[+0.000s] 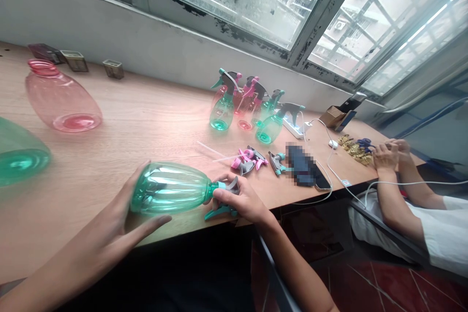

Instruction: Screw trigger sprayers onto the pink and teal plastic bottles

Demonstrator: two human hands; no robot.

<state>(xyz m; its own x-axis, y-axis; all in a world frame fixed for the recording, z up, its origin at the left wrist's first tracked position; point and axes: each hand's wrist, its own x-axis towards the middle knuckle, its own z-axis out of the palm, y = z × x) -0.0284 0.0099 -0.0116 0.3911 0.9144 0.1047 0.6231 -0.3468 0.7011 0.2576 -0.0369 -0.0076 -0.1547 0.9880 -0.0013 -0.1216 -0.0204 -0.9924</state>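
Note:
A clear green spray bottle (170,187) lies on its side in the air between my hands, its base to the left and its neck to the right. My left hand (117,226) cups the base end, fingers behind the bottle and thumb stretched out below it. At the neck, my right hand (239,197) is closed around the spray head, whose grey and teal parts show between the fingers. Below that hand, a teal trigger piece (219,212) shows near the table edge; its lower part is partly hidden.
Headless pink (62,100) and green (22,156) bottles stand left. Several assembled spray bottles (221,112) stand toward the window. Loose pink-grey spray heads (246,161), a teal one (278,162) and a phone (302,165) lie right. Beyond cables, another person's hands (389,153) are near gold items (356,150).

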